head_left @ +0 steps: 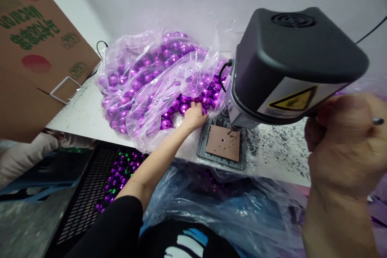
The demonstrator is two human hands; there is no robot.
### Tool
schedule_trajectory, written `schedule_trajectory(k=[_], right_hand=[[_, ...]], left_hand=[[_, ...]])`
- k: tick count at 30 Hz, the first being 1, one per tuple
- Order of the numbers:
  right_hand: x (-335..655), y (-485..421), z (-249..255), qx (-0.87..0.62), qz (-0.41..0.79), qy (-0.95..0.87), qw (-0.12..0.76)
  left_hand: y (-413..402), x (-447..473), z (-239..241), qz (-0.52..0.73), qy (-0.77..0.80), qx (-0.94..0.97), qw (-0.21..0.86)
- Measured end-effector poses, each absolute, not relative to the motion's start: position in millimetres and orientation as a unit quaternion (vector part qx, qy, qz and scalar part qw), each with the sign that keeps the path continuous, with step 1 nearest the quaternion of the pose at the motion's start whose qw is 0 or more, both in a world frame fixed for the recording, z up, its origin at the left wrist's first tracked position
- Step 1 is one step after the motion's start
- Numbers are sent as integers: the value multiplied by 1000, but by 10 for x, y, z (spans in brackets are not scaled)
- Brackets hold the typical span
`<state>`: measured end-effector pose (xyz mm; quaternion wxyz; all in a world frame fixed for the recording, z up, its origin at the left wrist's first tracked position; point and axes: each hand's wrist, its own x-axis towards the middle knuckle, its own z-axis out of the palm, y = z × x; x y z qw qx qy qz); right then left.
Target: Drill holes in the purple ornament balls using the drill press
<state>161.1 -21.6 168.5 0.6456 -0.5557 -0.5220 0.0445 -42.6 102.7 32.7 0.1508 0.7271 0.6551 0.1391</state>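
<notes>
My left hand reaches to the open front of a clear plastic bag full of shiny purple faceted balls. Its fingers are bent down among the balls, and what they pinch, if anything, is hidden. My right hand is closed around a handle at the side of a black press-like machine; a dark rod end sticks out past the fist. Under the machine's head lies a square brown plate with a small hole, set on a grey metal base.
At left stands a cardboard box with a wire clip. Below the table edge is a black crate holding purple and green balls. Dark flakes litter the white tabletop right of the base. Clear plastic drapes over my lap.
</notes>
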Motion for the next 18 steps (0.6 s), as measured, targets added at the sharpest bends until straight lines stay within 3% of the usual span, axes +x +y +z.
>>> schedule_trajectory(k=[2,5,9,13,18], right_hand=[[1609,-222,1680,-569,47,-511,643],[1610,-217,1674,-568,51,-508,645],[1611,-168,1711,-553,69,-517,650],[1639,-63,1798,-541,96,-509,663],[1692,77,1900,-525,189,-497,665]], left_hand=[[950,-562,347,216,622,703,269],[773,-733,401,343,494,597,531],[463,-757,404,366,321,391,781],[258,-659,307,347,269,286,852],[175,-555,187,373,305,294,826]])
